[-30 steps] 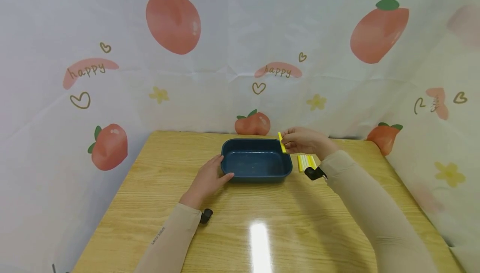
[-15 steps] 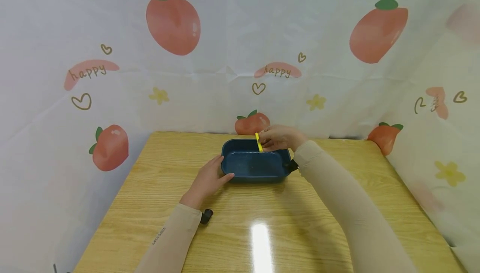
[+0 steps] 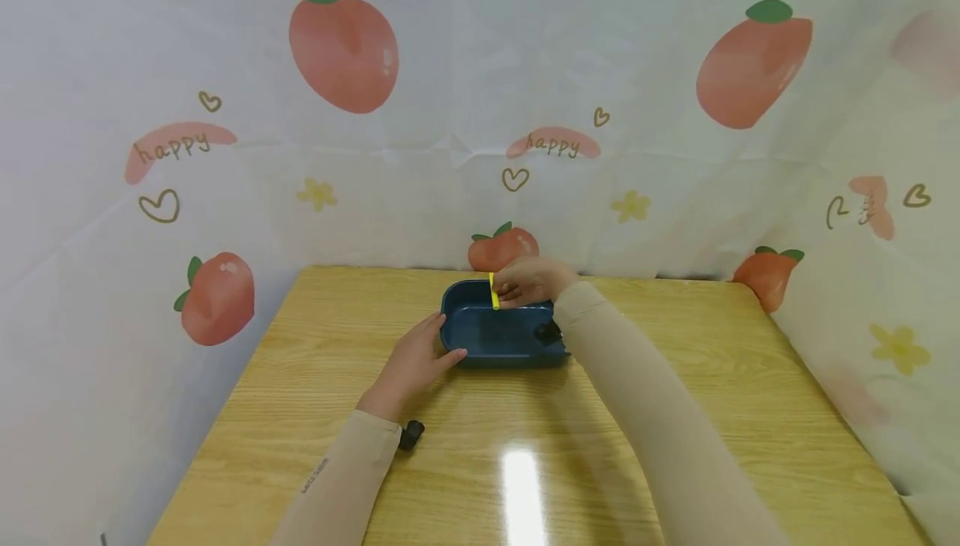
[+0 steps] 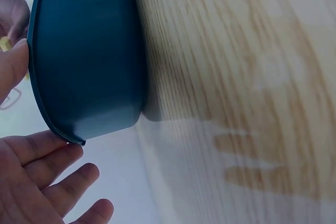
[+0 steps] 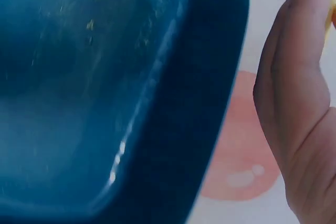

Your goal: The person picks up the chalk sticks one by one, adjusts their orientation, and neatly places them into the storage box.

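Now | right hand [image 3: 528,281] holds stick [image 3: 494,291] | left hand [image 3: 412,360] touches tub [image 3: 498,359] | backdrop [image 3: 450,96]: "happy"

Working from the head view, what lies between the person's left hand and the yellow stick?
In the head view, the left part of the blue container lies between the left hand and the yellow stick; nothing else shows there.

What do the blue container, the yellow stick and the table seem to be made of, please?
Blue container: probably smooth plastic, given its thin edge and soft highlights.
Table: glossy wood or wood-look laminate, showing grain and a bright reflection.
Yellow stick: evenly coloured, perhaps plastic or chalk, but too small to tell.
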Motion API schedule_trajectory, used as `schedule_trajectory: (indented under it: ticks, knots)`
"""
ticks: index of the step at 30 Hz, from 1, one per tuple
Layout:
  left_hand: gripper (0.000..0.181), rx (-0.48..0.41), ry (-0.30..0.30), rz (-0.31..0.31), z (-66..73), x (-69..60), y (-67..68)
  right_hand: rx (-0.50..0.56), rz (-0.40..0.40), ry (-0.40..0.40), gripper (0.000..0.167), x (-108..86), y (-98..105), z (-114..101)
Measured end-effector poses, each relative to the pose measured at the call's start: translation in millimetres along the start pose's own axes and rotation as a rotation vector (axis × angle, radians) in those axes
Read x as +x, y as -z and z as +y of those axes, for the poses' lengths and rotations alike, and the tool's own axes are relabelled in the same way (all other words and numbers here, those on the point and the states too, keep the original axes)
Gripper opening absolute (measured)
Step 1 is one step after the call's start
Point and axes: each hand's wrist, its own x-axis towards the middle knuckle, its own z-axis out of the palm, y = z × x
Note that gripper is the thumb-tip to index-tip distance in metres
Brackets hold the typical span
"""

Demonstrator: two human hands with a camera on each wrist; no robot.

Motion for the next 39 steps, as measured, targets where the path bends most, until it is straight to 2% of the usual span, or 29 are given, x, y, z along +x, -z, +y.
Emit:
schedule_trajectory:
  ticks: [7, 14, 17, 24, 31, 39]
  knots:
    - [0.083, -0.011, -0.003, 0.001, -0.5, -0.7, 0.5, 0.001, 0.009, -0.034, 0.014, 16.7, -13.3, 3.1]
    - [0.082, -0.016, 0.001, 0.007, -2.2, 1.4, -1.6, -0.016, 0.025, -0.101, 0.039, 25.8, -19.0, 3.4]
    - [0.082, -0.026, -0.004, 0.016, -2.1, 1.4, -1.8, -0.016, 0.018, -0.144, 0.044, 29.8, -19.4, 4.9]
    - [0.082, -0.011, -0.006, 0.018, -2.2, 0.3, -5.9, -0.015, 0.016, -0.230, 0.046, 41.5, -19.3, 13.1]
    - [0.082, -0.013, -0.003, 0.023, 1.0, -1.6, -4.2, -0.031, 0.045, -0.240, 0.050, 48.6, -23.4, 21.3]
    - [0.082, -0.007, -0.005, 0.029, -0.2, -2.4, -1.7, -0.063, 0.082, -0.220, 0.042, 44.5, -36.5, 16.3]
